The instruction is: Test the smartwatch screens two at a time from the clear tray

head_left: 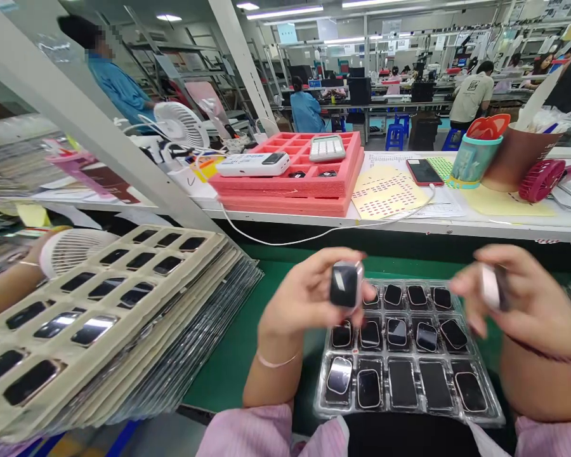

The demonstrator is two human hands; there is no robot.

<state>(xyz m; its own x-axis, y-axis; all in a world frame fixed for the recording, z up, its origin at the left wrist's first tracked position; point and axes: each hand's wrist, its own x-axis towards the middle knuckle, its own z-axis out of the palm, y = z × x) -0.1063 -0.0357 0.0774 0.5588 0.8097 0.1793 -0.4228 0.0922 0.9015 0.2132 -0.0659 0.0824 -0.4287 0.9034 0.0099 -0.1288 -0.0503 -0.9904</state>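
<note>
My left hand (309, 295) pinches a square watch case (345, 285) with a dark glass face, held up above the back left of a clear plastic tray (320, 397). Over the tray's back right, my right hand (523, 304) grips a second watch case (490, 287), blurred and turned edge-on. The tray lies on the green work surface and holds several watch cases in rows of pockets. In its front row, two pockets (402, 383) show only dark rectangles without a visible case rim.
Stacked trays of watch cases (171, 317) rise at the left. On the white shelf (390, 223) are pink foam trays (285, 202), a phone (423, 172), cups and a small pink fan (542, 180). A white cable hangs off its edge. Another person's forearm (9, 279) shows far left.
</note>
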